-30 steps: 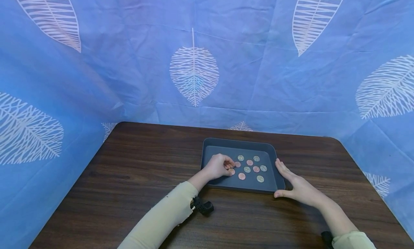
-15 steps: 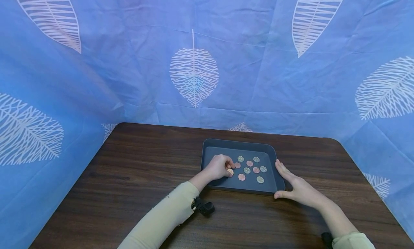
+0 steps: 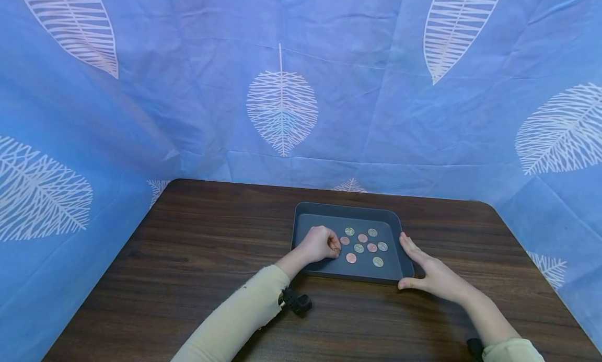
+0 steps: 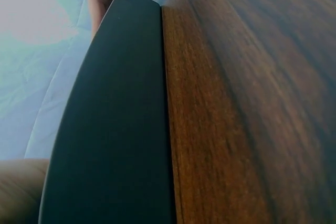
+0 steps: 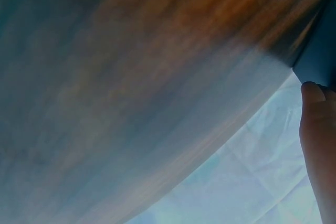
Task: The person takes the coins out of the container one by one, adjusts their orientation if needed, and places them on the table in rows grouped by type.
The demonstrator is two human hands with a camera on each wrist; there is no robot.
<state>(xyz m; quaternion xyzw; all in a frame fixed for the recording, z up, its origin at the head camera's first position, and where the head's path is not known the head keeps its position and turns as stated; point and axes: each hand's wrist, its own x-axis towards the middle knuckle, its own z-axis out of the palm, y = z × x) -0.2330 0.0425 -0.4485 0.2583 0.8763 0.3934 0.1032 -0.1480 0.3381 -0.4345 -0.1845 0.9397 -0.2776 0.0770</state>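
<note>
Left hand (image 3: 317,244): pinching coin (image 3: 336,250), mostly hidden at fingertips
Right hand (image 3: 435,276): fingers extended, touching tray (image 3: 348,210) right side
Loose coins (image 3: 359,248): in tray, right of left hand

Head view evenly lit, soft shadow on the table (image 3: 211,229) below the right hand (image 3: 435,276), left wrist view glare-whitened across cloth (image 4: 42,19) beyond the left hand (image 3: 321,244), right wrist view hazy, table blurred.

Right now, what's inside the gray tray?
Inside the gray tray: nine coins, four reddish, five pale; the left hand apparently pinches another. Anything beneath that hand is hidden.
</note>
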